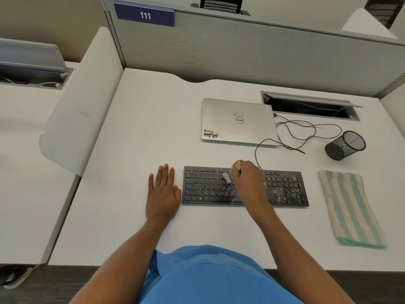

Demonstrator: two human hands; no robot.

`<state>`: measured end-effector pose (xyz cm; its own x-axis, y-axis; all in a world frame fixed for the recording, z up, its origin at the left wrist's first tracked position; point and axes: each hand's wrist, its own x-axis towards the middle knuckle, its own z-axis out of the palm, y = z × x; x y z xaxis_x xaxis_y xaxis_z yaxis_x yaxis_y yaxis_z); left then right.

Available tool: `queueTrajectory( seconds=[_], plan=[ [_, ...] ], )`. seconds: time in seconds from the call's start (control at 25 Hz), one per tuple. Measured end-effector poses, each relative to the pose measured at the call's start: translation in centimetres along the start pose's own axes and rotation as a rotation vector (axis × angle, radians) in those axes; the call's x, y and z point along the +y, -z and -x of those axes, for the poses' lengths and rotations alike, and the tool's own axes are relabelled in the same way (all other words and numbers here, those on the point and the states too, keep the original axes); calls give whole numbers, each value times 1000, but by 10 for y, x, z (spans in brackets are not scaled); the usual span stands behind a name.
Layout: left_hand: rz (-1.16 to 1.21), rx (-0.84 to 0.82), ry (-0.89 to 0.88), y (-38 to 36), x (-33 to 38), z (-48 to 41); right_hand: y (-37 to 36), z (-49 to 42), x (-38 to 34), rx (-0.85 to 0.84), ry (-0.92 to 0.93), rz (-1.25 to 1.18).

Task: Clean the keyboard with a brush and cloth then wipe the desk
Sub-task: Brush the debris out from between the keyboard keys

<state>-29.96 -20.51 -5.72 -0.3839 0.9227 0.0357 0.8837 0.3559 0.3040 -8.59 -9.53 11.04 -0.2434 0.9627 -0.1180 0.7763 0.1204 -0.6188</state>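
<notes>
Dusty keyboard (208, 188) — Dell laptop (238, 122) — "111" sign (145, 15)

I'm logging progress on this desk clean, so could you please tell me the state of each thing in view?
keyboard: crumbs on its right half
brush: held, bristles on the keys
cloth: folded, lying flat, untouched
laptop: lid closed
mesh cup: looks empty
cable hatch: open
left hand: flat on the desk
right hand: grips the brush
</notes>
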Motion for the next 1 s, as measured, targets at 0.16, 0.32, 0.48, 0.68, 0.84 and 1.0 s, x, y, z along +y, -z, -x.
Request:
queueTrajectory(
  seconds=[0.16, 0.32, 0.48, 0.68, 0.84, 1.0],
  plan=[
    [8, -1, 0, 1, 1, 0, -6, 0, 13, -90, -45, 69],
    [5, -1, -2, 1, 1, 0, 5, 0, 11, -73, -28, 186],
    [5, 2, -1, 0, 1, 0, -2, 11, 7, -60, -4, 111],
    [-7, 3, -2, 0, 0, -1, 2, 11, 20, -127, -77, 124],
    [-11, 1, -2, -1, 0, -1, 18, 7, 12, -82, -12, 25],
    [-9, 4, -2, -1, 0, -1, -2, 2, 5, -303, 52, -75]
  ],
)
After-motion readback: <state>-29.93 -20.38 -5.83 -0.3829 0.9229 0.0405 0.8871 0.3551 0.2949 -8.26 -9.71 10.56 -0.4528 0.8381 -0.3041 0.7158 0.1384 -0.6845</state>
